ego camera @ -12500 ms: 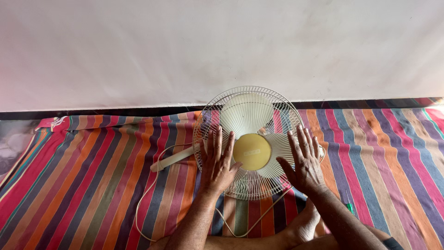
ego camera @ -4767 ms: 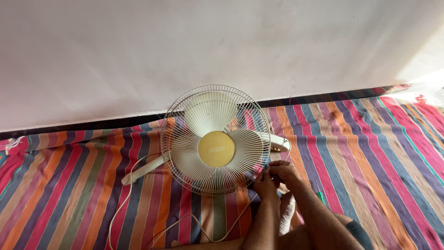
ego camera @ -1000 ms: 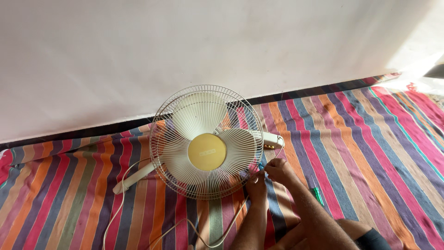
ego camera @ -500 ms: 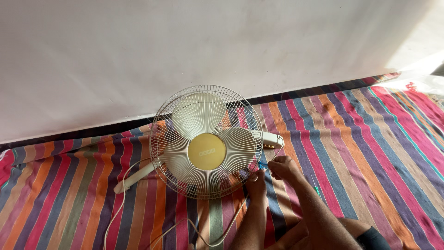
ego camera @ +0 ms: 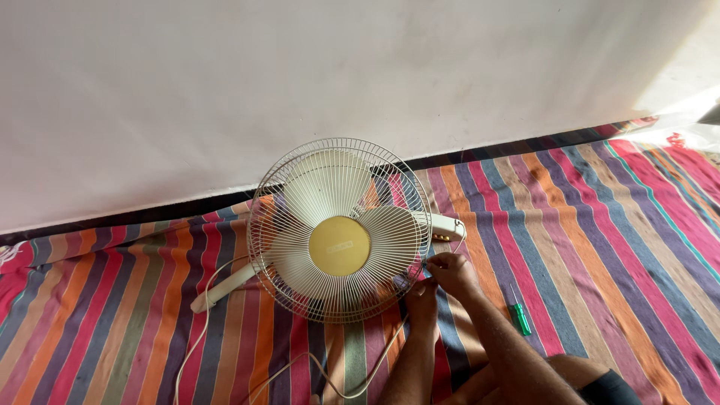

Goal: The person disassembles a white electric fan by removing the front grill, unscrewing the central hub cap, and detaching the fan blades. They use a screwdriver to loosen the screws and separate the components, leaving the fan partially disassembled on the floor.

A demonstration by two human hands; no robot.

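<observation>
Cream-coloured wire guard of the fan (ego camera: 341, 229), lying face-up on the striped cloth (ego camera: 585, 225), has both hands pinched together at its lower right rim, left hand (ego camera: 421, 294) below right hand (ego camera: 450, 271), round yellow hub badge (ego camera: 340, 246) centred, green screwdriver (ego camera: 520, 318) nearby.

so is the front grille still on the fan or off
On. The wire grille covers the blades and yellow hub; both hands, left and right, pinch at its lower right rim.
</observation>
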